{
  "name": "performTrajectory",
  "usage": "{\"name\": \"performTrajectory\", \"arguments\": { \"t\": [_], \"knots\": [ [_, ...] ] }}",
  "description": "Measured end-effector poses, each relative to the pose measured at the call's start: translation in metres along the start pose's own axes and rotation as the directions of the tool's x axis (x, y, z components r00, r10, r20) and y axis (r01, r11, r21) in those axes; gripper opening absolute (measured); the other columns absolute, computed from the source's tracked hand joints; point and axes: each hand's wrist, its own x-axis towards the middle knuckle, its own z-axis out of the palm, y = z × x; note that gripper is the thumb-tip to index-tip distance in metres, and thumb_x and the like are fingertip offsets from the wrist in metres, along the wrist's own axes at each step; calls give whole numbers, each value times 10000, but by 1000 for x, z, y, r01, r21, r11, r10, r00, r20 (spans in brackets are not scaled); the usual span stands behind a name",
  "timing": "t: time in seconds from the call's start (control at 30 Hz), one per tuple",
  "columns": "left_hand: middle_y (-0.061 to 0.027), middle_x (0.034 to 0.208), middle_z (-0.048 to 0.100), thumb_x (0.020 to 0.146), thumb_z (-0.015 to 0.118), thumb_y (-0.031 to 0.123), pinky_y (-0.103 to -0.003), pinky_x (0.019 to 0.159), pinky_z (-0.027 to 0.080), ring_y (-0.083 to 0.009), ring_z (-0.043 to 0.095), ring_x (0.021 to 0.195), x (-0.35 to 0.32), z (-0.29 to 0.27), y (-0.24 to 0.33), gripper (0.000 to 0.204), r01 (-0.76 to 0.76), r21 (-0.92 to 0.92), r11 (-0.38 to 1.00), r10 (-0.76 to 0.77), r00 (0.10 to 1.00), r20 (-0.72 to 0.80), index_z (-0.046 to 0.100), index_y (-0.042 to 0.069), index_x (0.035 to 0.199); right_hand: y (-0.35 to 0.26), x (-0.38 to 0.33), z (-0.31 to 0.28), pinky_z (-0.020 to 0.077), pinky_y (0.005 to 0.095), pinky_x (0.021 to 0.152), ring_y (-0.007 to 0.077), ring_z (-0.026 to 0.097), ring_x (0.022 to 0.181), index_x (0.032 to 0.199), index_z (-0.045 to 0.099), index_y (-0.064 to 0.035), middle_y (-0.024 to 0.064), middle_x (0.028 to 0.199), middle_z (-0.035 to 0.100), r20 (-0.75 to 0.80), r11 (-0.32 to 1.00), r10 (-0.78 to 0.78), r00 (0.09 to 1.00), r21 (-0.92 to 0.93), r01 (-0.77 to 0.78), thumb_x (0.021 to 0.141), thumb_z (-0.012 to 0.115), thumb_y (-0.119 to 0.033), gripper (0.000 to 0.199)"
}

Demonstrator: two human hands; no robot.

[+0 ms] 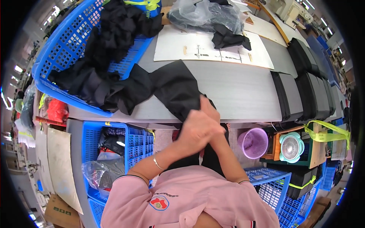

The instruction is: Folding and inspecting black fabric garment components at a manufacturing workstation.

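My hands meet at the front edge of the grey table, over the near end of a black cloth piece [176,85]. My left hand [193,131], with a bangle on its wrist, overlaps my right hand [211,116]; its fingers are smeared by motion and partly hidden. One finger or thumb of the right hand lies on the cloth's edge, and that hand looks closed on it. The cloth stretches left across the table to a heap of black cloth [118,38] spilling from a tilted blue basket [57,60].
Stacks of black folded pieces [313,91] stand at the table's right. A white marked board [213,47] lies behind, with a clear plastic bag [207,15] beyond. Below are a blue crate [140,152], a purple basket [253,142] and a small teal fan [292,147].
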Motion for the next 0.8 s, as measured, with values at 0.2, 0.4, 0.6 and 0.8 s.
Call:
{"name": "performTrajectory", "arguments": {
  "t": [0.2, 0.4, 0.6, 0.8],
  "knots": [
    [-66, 930, 691, 813, 730, 59, -354, 834, 451, -257, 600, 856, -14, 17, 4, 117, 180, 49, 983, -161, 951, -264, 708, 48, 927, 26, 9, -10, 521, 433, 675, 357, 652, 815, 1310, 482, -77, 155, 957, 645, 8, 966, 209, 978, 153, -208, 915, 653, -168, 439],
    [-106, 1358, 506, 689, 825, 159, -435, 1064, 315, -337, 416, 1242, 1, -11, -45, 673, 292, 521, 802, -158, 945, -288, 580, 97, 1313, 20, -41, -4, 498, 395, 839, 327, 630, 968, 1094, 632, -40, 134, 1042, 649, -152, 979, 28, 988, 204, 3, 873, 619, -17, 222],
    [-45, 883, 684, 751, 776, 152, -381, 804, 405, -253, 589, 862, 2, -36, -68, 203, 351, 472, 808, -311, 936, -164, 731, 101, 943, -1, -39, -3, 508, 410, 841, 319, 633, 980, 1044, 635, 4, 144, 1037, 659, -209, 938, -338, 918, 3, 346, 788, 633, 12, 257],
    [-43, 804, 653, 724, 800, 118, -370, 719, 399, -243, 583, 778, -1, 35, 29, 138, 1, 201, 980, 5, 1000, -28, 705, 94, 822, 93, -67, 52, 466, 326, 936, 221, 638, 1024, 1167, 584, -60, 85, 970, 667, 209, 813, -292, 933, 568, 127, 943, 536, -185, 261]
  ]
}}
